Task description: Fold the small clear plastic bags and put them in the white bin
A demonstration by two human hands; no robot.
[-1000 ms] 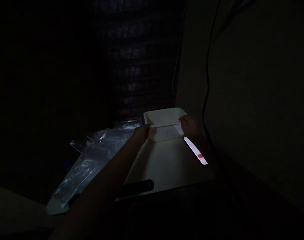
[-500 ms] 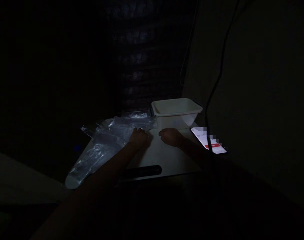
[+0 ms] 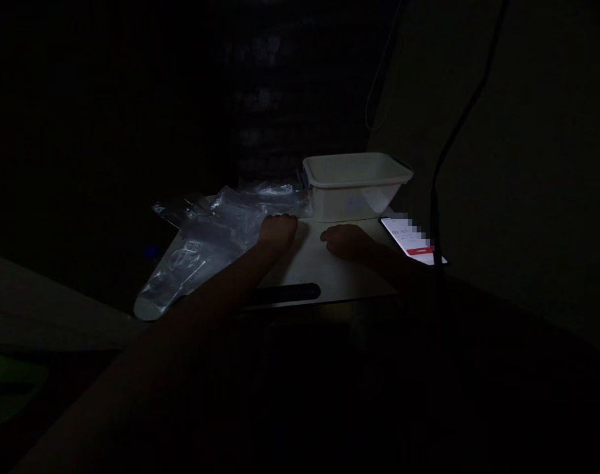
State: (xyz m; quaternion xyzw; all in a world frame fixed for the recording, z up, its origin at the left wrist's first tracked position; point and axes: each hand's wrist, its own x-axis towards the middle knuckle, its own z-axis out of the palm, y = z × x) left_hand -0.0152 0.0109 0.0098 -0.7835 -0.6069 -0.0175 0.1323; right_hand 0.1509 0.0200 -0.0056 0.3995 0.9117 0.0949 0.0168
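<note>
The scene is very dark. My left hand (image 3: 277, 230) rests palm down on a pale tabletop (image 3: 309, 266), its fingers curled at the edge of crumpled clear plastic bags (image 3: 211, 240). My right hand (image 3: 346, 240) lies on the same surface a little to the right, fingers curled under, nothing visible in it. Just beyond both hands stands a white rectangular plastic tub (image 3: 356, 184), apart from them. A lit phone (image 3: 412, 240) lies right of my right hand.
A dark oblong object (image 3: 290, 293) lies along the table's near edge. A black cable (image 3: 458, 131) hangs down at the right past the phone. A thin pale cord (image 3: 379, 85) hangs behind the tub. Walls and surroundings are nearly black.
A second ago both hands held a thin white strip across the tub's near rim. They have since come down onto the tabletop in front of the tub; the view has shifted downward.
</note>
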